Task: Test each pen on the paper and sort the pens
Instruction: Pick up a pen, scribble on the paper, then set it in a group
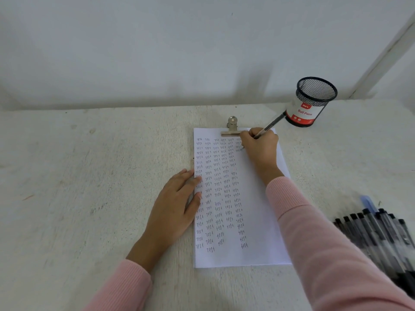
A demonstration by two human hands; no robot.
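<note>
Head view: wide bare tabletop lies left of the paper. My right grip is clenched on a pen near the paper's top edge; my left grip lies flat, released, on its left edge. Pens crowd the tabletop's right edge.

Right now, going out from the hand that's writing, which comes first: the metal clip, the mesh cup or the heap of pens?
From the right hand, in the head view:
1. Metal clip, just left of the hand at the paper's top edge.
2. Mesh cup, farther back on the right.
3. Heap of pens, at the table's near right edge.
</note>
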